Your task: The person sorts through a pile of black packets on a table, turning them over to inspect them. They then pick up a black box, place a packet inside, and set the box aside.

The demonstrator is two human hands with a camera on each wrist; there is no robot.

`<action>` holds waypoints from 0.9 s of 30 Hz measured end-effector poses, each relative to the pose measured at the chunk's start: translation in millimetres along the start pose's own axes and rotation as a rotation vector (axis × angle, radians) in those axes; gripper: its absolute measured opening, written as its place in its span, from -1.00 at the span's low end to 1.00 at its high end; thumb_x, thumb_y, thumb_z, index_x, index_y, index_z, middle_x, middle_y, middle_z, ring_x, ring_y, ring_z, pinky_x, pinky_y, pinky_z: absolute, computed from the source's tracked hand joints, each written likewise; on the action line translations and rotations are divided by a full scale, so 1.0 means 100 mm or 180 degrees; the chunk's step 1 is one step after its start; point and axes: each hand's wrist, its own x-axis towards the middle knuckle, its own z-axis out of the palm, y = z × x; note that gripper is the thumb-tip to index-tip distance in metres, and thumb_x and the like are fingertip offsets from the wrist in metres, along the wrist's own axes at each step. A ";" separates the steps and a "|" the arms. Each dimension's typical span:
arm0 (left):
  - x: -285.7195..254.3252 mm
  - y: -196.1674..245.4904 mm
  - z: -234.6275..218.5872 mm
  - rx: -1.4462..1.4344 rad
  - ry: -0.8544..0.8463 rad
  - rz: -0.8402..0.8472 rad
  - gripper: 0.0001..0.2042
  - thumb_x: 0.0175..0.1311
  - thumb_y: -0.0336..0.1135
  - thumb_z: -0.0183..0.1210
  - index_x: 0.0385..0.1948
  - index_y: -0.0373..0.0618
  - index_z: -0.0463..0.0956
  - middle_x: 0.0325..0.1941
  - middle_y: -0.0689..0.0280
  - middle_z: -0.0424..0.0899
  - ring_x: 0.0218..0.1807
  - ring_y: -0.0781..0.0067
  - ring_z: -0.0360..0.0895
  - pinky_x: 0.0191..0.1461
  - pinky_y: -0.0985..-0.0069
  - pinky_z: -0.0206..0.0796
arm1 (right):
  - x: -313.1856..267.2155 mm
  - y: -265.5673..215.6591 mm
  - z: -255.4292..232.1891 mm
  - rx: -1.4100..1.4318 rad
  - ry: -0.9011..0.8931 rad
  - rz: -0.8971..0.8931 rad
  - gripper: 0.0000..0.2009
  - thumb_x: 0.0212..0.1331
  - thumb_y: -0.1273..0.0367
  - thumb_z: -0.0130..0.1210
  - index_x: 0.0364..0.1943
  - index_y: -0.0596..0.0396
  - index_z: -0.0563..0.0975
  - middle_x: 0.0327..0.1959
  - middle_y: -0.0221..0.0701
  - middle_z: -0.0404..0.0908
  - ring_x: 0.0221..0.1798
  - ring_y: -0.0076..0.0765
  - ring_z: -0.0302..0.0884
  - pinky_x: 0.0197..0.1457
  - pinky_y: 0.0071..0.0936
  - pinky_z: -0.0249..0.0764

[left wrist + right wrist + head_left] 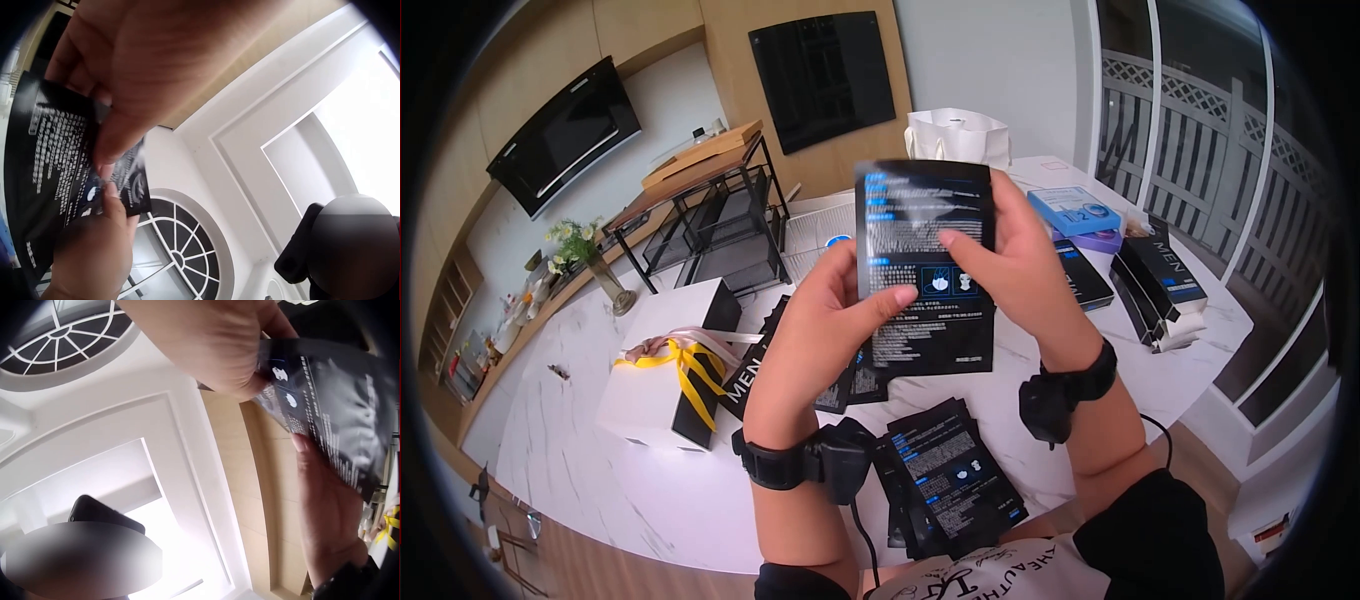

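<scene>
A flat black sachet [930, 345] with white and blue print and small face pictures is held up over the table. My left hand [820, 315] pinches its left edge, thumb on the printed side. On the opposite edge my right hand [1025, 265] grips it, thumb lying across the print. Both thumbs press close together on the sachet [47, 169] in the left wrist view. The right wrist view shows the sachet [344, 394] slightly bent between the hands. Below it, near my body, lies a fanned pile of similar sachets [955, 470]; more sachets [865, 388] lie behind the left wrist.
A white box [655, 400] with a yellow ribbon [695, 375] stands left, beside a black MEN box [745, 385]. At right are an opened black box [1165, 285], another black box [1080, 275] and a blue box [1075, 210]. A rack [725, 220] and white bag [960, 135] stand behind.
</scene>
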 end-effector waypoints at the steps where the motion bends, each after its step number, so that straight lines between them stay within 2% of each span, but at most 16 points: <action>1: 0.01 -0.03 0.00 0.0194 0.0142 0.0051 -0.55 0.11 -0.31 0.18 0.01 -0.28 0.27 -0.10 0.24 0.50 -0.15 0.56 0.44 -0.09 0.64 0.28 | 0.01 0.08 -0.04 -0.0119 -0.0100 0.0259 -0.55 0.04 0.58 -0.01 0.07 0.23 0.20 -0.04 -0.33 0.38 0.03 -0.49 0.34 0.09 -0.53 0.29; 2: 0.02 -0.07 -0.05 0.0421 0.0274 0.0024 -0.44 0.12 -0.19 0.17 0.08 -0.27 0.16 0.02 0.15 0.41 -0.09 0.48 0.42 -0.06 0.60 0.27 | 0.03 0.16 -0.07 -0.0438 -0.0256 0.0294 -0.52 0.00 0.60 -0.02 0.09 0.18 0.20 -0.06 -0.36 0.38 0.02 -0.51 0.33 0.07 -0.58 0.29; 6: 0.04 -0.09 -0.20 0.1018 0.1023 0.0281 -0.49 0.16 -0.17 0.12 0.07 -0.27 0.19 0.04 0.12 0.40 -0.08 0.42 0.44 -0.03 0.55 0.26 | -0.06 0.37 -0.07 -0.0881 -0.1202 0.1135 -0.36 -0.13 0.51 0.03 0.18 0.10 0.14 0.02 -0.26 0.33 0.06 -0.41 0.30 0.13 -0.52 0.22; 7: 0.04 -0.07 -0.23 0.1024 0.1013 0.0284 -0.49 0.16 -0.17 0.12 0.07 -0.27 0.19 0.04 0.12 0.40 -0.08 0.42 0.44 -0.03 0.55 0.26 | -0.08 0.43 -0.06 -0.1068 -0.1540 0.1167 -0.40 -0.12 0.50 0.02 0.15 0.11 0.17 0.00 -0.24 0.34 0.07 -0.35 0.30 0.15 -0.53 0.19; 9: 0.03 -0.06 -0.26 0.1033 0.0972 0.0114 -0.55 0.18 -0.17 0.10 0.04 -0.21 0.25 0.03 0.20 0.40 0.03 0.43 0.34 0.12 0.54 0.13 | -0.09 0.55 0.00 -0.1392 -0.2208 0.1473 -0.49 -0.10 0.48 0.02 0.06 0.11 0.25 -0.11 -0.26 0.39 -0.06 -0.34 0.40 -0.01 -0.51 0.35; 11: 0.02 -0.06 -0.25 0.0955 0.0969 0.0074 -0.59 0.18 -0.19 0.10 0.00 -0.22 0.31 0.03 0.22 0.41 0.03 0.46 0.35 0.12 0.56 0.12 | -0.11 0.44 0.03 -0.1198 -0.2667 0.2547 -0.57 -0.09 0.45 0.02 -0.03 0.12 0.29 -0.20 -0.29 0.41 -0.25 -0.36 0.47 -0.28 -0.50 0.49; 12: 0.02 -0.08 -0.25 0.1020 0.0924 0.0154 -0.60 0.17 -0.18 0.11 -0.03 -0.23 0.33 -0.06 0.21 0.46 -0.07 0.49 0.40 0.02 0.59 0.19 | -0.16 0.48 0.05 -0.1131 -0.2673 0.2531 -0.63 -0.08 0.41 0.06 -0.10 0.12 0.33 -0.25 -0.31 0.41 -0.37 -0.41 0.47 -0.49 -0.51 0.50; 13: 0.03 -0.09 -0.25 0.1084 0.0880 0.0234 -0.61 0.16 -0.18 0.13 -0.06 -0.24 0.36 -0.14 0.20 0.52 -0.17 0.52 0.45 -0.09 0.62 0.26 | -0.18 0.54 0.05 -0.1130 -0.2680 0.2536 -0.63 -0.08 0.41 0.06 -0.10 0.12 0.33 -0.25 -0.31 0.41 -0.37 -0.41 0.47 -0.49 -0.51 0.50; 16: 0.04 -0.10 -0.25 0.1069 0.0754 0.0121 -0.63 0.15 -0.18 0.13 -0.08 -0.22 0.38 -0.20 0.20 0.54 -0.19 0.55 0.45 -0.10 0.63 0.25 | -0.21 0.62 0.07 -0.1643 -0.3537 0.2534 -0.64 -0.11 0.32 0.18 -0.22 0.18 0.38 -0.31 -0.31 0.45 -0.34 -0.40 0.49 -0.45 -0.50 0.48; 17: 0.03 -0.09 -0.24 0.1067 0.0761 0.0121 -0.63 0.15 -0.18 0.13 -0.08 -0.22 0.38 -0.20 0.20 0.54 -0.19 0.55 0.45 -0.10 0.63 0.25 | -0.22 0.64 0.06 -0.1645 -0.3545 0.2533 -0.64 -0.11 0.32 0.18 -0.22 0.18 0.38 -0.31 -0.31 0.45 -0.34 -0.40 0.49 -0.45 -0.50 0.48; 19: 0.02 -0.05 -0.23 0.1095 0.0622 -0.0078 -0.67 0.20 -0.22 0.08 -0.09 -0.22 0.37 -0.10 0.32 0.49 -0.04 0.56 0.38 0.05 0.62 0.16 | -0.24 0.71 0.01 -0.1588 -0.4544 0.2273 -0.60 -0.14 0.24 0.23 -0.24 0.17 0.41 -0.39 -0.33 0.50 -0.34 -0.40 0.50 -0.42 -0.48 0.44; 21: 0.03 -0.10 -0.23 0.1123 0.0676 0.0070 -0.67 0.18 -0.20 0.10 -0.11 -0.22 0.39 -0.18 0.28 0.53 -0.12 0.55 0.43 -0.03 0.61 0.22 | -0.22 0.63 -0.02 -0.1910 -0.4507 0.2188 -0.55 -0.18 0.16 0.26 -0.24 0.15 0.45 -0.44 -0.33 0.54 -0.35 -0.34 0.50 -0.36 -0.46 0.40; 23: 0.02 -0.13 -0.23 0.1147 0.0732 0.0215 -0.66 0.15 -0.18 0.13 -0.13 -0.23 0.41 -0.26 0.24 0.57 -0.20 0.53 0.48 -0.11 0.60 0.27 | -0.21 0.60 -0.07 -0.3164 -0.3576 0.1885 -0.53 -0.19 0.12 0.24 -0.23 0.16 0.46 -0.44 -0.30 0.55 -0.38 -0.24 0.51 -0.34 -0.42 0.40; 24: 0.03 -0.14 -0.23 0.1171 0.0709 0.0214 -0.66 0.15 -0.18 0.13 -0.14 -0.23 0.42 -0.25 0.24 0.57 -0.19 0.52 0.49 -0.10 0.59 0.28 | -0.17 0.65 -0.12 -0.3183 -0.3052 0.2064 -0.49 -0.21 0.11 0.25 -0.19 0.16 0.46 -0.31 -0.28 0.54 -0.26 -0.17 0.49 -0.23 -0.38 0.40; 25: 0.03 -0.14 -0.23 0.1197 0.0685 0.0216 -0.66 0.15 -0.18 0.12 -0.14 -0.23 0.42 -0.24 0.24 0.57 -0.18 0.50 0.49 -0.10 0.58 0.28 | -0.18 0.73 -0.16 -0.3187 -0.3057 0.2064 -0.49 -0.21 0.11 0.25 -0.19 0.16 0.46 -0.31 -0.28 0.54 -0.26 -0.17 0.49 -0.23 -0.38 0.40; 27: 0.01 -0.08 -0.20 0.1193 0.0597 0.0003 -0.69 0.18 -0.20 0.10 -0.14 -0.22 0.41 -0.19 0.29 0.54 -0.13 0.54 0.45 -0.04 0.61 0.24 | -0.22 0.96 -0.26 -0.4025 -0.1549 0.1084 -0.45 -0.22 0.14 0.26 -0.12 0.18 0.44 -0.13 -0.21 0.48 -0.07 -0.14 0.43 -0.05 -0.38 0.36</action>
